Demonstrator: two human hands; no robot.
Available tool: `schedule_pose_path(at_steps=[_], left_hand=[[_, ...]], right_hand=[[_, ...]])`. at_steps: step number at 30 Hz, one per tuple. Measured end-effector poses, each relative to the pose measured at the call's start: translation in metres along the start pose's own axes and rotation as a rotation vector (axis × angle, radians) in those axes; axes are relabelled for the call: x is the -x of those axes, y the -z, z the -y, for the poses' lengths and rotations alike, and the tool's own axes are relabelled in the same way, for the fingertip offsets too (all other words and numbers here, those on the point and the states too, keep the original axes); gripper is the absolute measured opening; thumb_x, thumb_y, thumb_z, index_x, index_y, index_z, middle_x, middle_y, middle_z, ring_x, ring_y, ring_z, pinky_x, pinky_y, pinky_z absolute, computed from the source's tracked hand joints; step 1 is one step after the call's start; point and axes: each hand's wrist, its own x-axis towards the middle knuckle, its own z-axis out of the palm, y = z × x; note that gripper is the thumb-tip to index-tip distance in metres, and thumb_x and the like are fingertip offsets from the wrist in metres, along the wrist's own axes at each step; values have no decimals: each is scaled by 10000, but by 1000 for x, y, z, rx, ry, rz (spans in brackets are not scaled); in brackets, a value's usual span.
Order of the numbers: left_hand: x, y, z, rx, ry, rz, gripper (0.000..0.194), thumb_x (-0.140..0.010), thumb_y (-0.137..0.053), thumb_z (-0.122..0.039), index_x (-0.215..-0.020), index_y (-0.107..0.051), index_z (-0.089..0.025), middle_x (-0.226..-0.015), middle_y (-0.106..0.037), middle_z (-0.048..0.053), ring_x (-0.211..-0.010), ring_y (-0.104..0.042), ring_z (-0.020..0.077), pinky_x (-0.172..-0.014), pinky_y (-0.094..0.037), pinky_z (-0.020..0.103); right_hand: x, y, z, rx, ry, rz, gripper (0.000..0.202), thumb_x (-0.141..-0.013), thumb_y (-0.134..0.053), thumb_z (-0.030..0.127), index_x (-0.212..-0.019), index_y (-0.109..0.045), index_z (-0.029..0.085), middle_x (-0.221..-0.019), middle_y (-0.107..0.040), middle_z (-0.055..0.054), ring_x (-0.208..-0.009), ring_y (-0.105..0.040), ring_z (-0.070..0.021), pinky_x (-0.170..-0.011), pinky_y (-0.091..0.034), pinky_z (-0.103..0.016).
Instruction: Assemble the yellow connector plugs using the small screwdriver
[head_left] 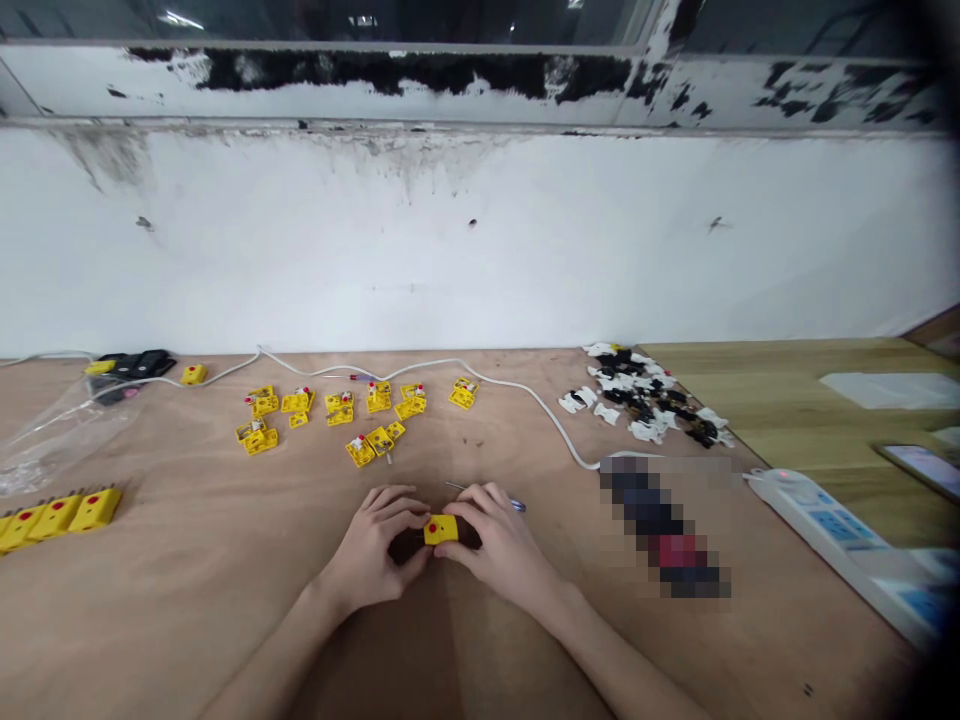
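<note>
Between the fingertips of both hands is a small yellow plug housing [442, 529] with a red dot on its face. My left hand [381, 543] pinches its left end, thumb below and fingers above. At the right end, my right hand [495, 540] grips it the same way. Just behind my right fingers lies a screwdriver [517, 505], its shaft partly covered by that hand. Farther back are several opened yellow plug housings [360, 450] with red and white bits and metal parts inside.
A row of yellow plugs [56, 517] with pins lies at left, near a clear plastic bag [60, 430]. A white cable [540, 400] runs along the back to a power strip [840, 530]. Black and white pieces [645, 390] are heaped at back right, and a phone [922, 468] lies beyond.
</note>
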Motion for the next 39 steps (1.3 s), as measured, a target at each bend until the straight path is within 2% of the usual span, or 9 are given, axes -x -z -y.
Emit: schedule_pose_path(at_steps=[3, 6, 9, 13, 17, 25, 30, 34, 39], left_hand=[[-2, -4, 3, 17, -9, -18, 189, -817, -729, -280, -997, -683, -246, -1027, -742, 51, -1119, -633, 262, -979, -494, 456], [-5, -7, 6, 38, -27, -28, 139, -810, -722, -256, -940, -674, -238, -1001, -741, 52, -1060, -656, 247, -940, -517, 432], [-8, -8, 7, 34, -35, -28, 160, -764, -739, -224, -901, -657, -232, -979, -740, 43, -1023, -662, 242, -905, -529, 414], [-11, -6, 6, -18, -29, -27, 187, -764, -743, -233, -921, -642, -228, -972, -738, 37, -1003, -657, 241, -883, -525, 409], [-9, -3, 3, -70, -41, -15, 208, -828, -687, -242, -1030, -638, -233, -1041, -732, 57, -1026, -652, 242, -909, -514, 420], [-5, -6, 6, -105, -20, 13, 334, -864, -657, -285, -1190, -609, -231, -1114, -720, 81, -1085, -640, 261, -941, -504, 442], [-7, -5, 5, -143, 31, 39, 388, -835, -699, -357, -1201, -637, -243, -1308, -636, 93, -1244, -549, 310, -1020, -466, 499], [-9, -3, 6, -115, 72, 58, 319, -807, -727, -369, -1100, -679, -251, -1284, -642, 82, -1233, -552, 311, -1019, -465, 501], [-9, -3, 7, -110, 67, 54, 412, -803, -723, -371, -1190, -650, -249, -1286, -635, 94, -1220, -557, 307, -1021, -458, 498]], right_hand=[[-3, 14, -7, -58, 52, 51, 439, -790, -817, 397, -1187, -669, 285, -1142, -621, -65, -1092, -536, -292, -934, -484, -447], [-2, 32, -25, -62, 25, -37, 378, -908, -658, 262, -1282, -604, 279, -1196, -601, -79, -1128, -539, -267, -972, -470, -438], [5, 47, -49, 18, -49, -30, 343, -812, -705, 215, -1151, -656, 236, -1124, -617, -82, -1058, -568, -273, -922, -480, -438], [15, 57, -71, -97, -176, -7, 72, -878, -617, 240, -893, -681, 210, -927, -645, -44, -824, -623, -201, -743, -511, -339], [15, 59, -72, -290, -210, -115, 165, -904, -632, 370, -915, -700, 219, -923, -717, -45, -827, -672, -215, -743, -546, -347], [3, 42, -58, -658, -210, -611, 257, -863, -713, 422, -1026, -680, 227, -999, -759, -88, -901, -737, -246, -870, -605, -416], [-19, 33, -61, -551, -118, -586, 259, -903, -676, 395, -1100, -686, 227, -1045, -738, -84, -949, -713, -232, -908, -586, -405], [-40, 35, -66, -547, -143, -559, 330, -892, -682, 438, -1128, -685, 207, -1043, -733, -92, -940, -710, -233, -882, -588, -396], [-60, 37, -69, -555, -156, -549, 388, -875, -687, 481, -1140, -691, 198, -1060, -730, -96, -940, -708, -233, -848, -593, -378]])
